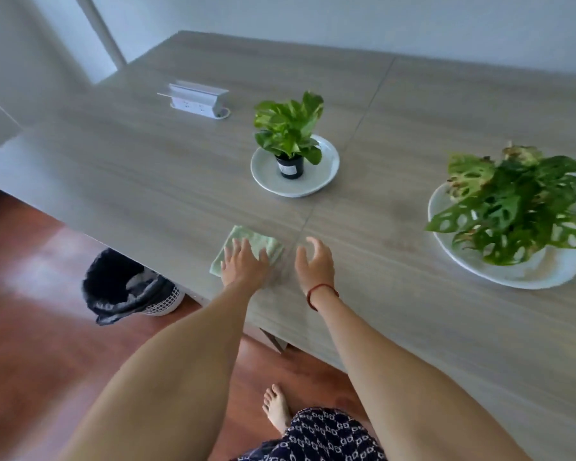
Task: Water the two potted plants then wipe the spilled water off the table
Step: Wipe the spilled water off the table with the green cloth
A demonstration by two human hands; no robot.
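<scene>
A folded light green cloth lies near the front edge of the grey wooden table. My left hand rests flat on the cloth with fingers spread. My right hand hovers just to the right of the cloth, fingers apart and holding nothing. A small leafy plant in a black pot stands on a white plate at mid-table. A larger plant with holed leaves sits on a second white plate at the right. A faint damp sheen shows on the table beside my right hand.
A white power strip box stands at the back left of the table. Below the table's front edge a white bin with a black liner sits on the red-brown floor. My bare foot is on the floor.
</scene>
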